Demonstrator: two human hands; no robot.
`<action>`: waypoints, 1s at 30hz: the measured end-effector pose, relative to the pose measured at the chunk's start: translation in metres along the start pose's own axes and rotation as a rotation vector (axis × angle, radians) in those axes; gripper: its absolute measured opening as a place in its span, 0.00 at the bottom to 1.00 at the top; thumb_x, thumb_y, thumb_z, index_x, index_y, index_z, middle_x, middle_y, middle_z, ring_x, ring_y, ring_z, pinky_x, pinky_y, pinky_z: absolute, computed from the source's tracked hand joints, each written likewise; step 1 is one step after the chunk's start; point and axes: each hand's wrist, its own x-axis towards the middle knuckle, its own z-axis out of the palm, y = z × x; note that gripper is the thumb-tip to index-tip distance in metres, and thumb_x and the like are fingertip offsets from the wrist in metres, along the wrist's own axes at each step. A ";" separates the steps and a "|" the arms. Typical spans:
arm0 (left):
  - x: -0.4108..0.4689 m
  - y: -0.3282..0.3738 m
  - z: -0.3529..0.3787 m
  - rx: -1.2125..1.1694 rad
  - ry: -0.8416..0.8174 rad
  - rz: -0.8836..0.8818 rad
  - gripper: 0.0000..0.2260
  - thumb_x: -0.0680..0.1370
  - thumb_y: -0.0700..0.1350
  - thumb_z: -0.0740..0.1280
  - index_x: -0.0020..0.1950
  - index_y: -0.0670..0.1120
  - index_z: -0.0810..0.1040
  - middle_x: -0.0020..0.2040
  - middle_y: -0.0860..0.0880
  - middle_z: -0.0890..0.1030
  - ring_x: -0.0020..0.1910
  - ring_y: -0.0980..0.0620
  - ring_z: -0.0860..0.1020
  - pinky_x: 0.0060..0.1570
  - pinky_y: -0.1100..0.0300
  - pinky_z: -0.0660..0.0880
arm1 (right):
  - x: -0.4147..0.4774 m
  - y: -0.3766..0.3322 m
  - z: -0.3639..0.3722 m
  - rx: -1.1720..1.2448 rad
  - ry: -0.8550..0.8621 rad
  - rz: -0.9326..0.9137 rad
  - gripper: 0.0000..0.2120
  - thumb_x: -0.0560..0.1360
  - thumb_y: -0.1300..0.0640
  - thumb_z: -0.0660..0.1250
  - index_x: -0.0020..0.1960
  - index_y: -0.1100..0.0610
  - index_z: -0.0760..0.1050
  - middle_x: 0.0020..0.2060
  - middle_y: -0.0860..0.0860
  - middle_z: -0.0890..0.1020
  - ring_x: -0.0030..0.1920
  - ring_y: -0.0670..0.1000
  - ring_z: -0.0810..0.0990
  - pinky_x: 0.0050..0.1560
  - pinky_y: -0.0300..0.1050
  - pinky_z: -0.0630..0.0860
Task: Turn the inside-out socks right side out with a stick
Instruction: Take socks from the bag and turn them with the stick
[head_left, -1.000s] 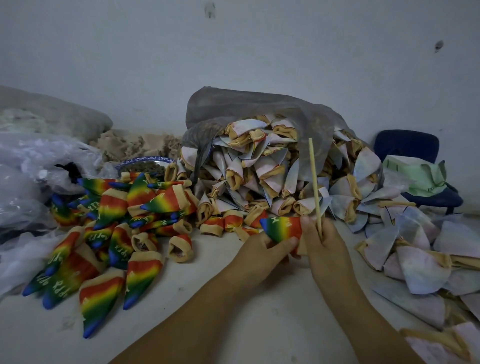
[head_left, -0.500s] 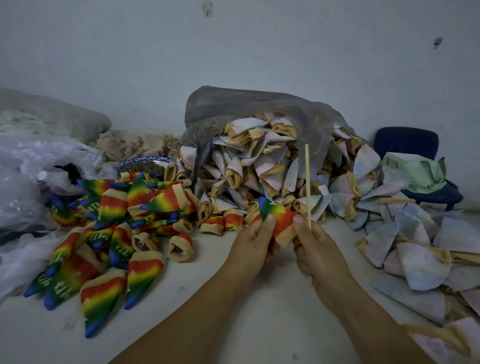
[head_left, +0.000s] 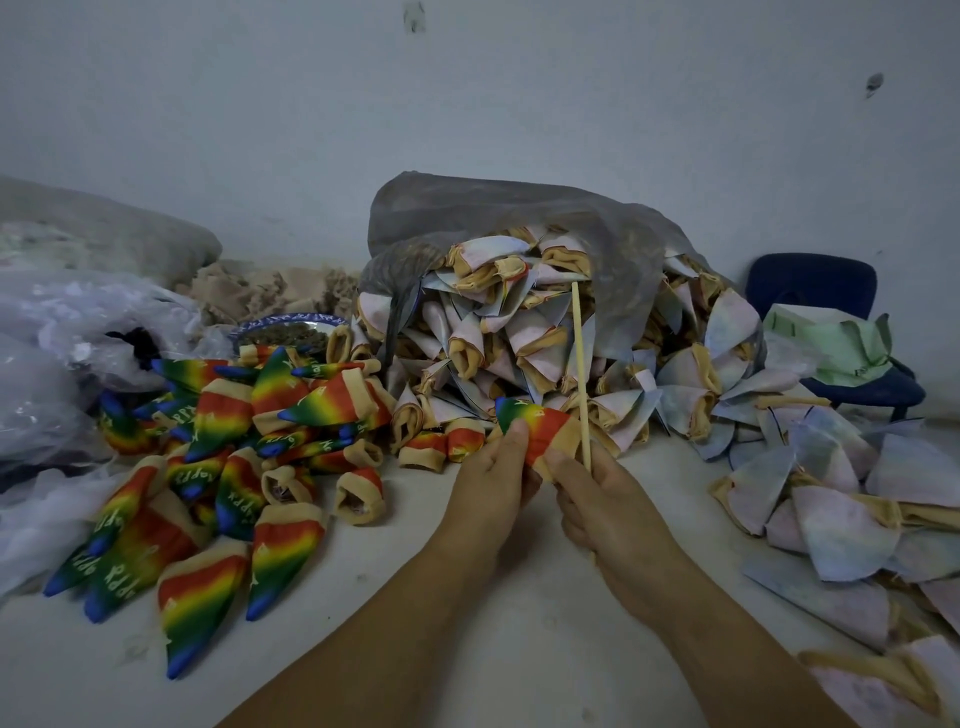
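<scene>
A small rainbow sock (head_left: 535, 423) with a tan cuff is held between both hands over the white table (head_left: 467, 597), its blue tip pointing up and left. My left hand (head_left: 491, 480) pinches its middle with the thumb on top. My right hand (head_left: 605, 499) pinches the cuff end and also grips a thin wooden stick (head_left: 579, 364), which stands nearly upright beside the sock. A heap of pale inside-out socks (head_left: 519, 338) spills from a grey plastic bag (head_left: 493, 213) just behind. Rainbow socks turned right side out (head_left: 218, 447) lie piled at the left.
More pale inside-out socks (head_left: 831, 499) are scattered on the right. A blue chair (head_left: 831, 322) with green cloth (head_left: 831, 343) stands at the back right. Clear plastic bags (head_left: 62, 364) and a patterned bowl (head_left: 288, 332) sit at the left, near the wall.
The sock has turned so its blue tip now points up and left instead of lying flat. Both hands shifted slightly left, and the stick stands lower in my right hand.
</scene>
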 end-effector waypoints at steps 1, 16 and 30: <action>0.000 0.000 -0.001 -0.002 -0.012 -0.011 0.26 0.82 0.59 0.57 0.26 0.55 0.74 0.25 0.56 0.72 0.27 0.60 0.71 0.30 0.68 0.70 | 0.000 0.001 0.000 -0.044 0.013 -0.027 0.06 0.79 0.52 0.61 0.45 0.47 0.75 0.25 0.43 0.68 0.24 0.42 0.63 0.25 0.35 0.63; 0.012 0.015 -0.022 -0.415 0.248 0.018 0.28 0.73 0.69 0.57 0.57 0.49 0.79 0.47 0.54 0.86 0.35 0.59 0.80 0.39 0.62 0.75 | 0.010 0.019 -0.031 -0.353 0.436 -0.114 0.12 0.78 0.47 0.60 0.41 0.53 0.71 0.27 0.46 0.67 0.24 0.42 0.65 0.23 0.33 0.64; 0.033 -0.006 0.045 1.037 -0.178 0.704 0.15 0.82 0.41 0.59 0.68 0.42 0.75 0.66 0.43 0.76 0.65 0.44 0.72 0.62 0.50 0.69 | 0.024 0.032 -0.048 -0.231 0.657 -0.086 0.07 0.80 0.53 0.58 0.45 0.51 0.71 0.35 0.50 0.76 0.36 0.53 0.75 0.34 0.45 0.69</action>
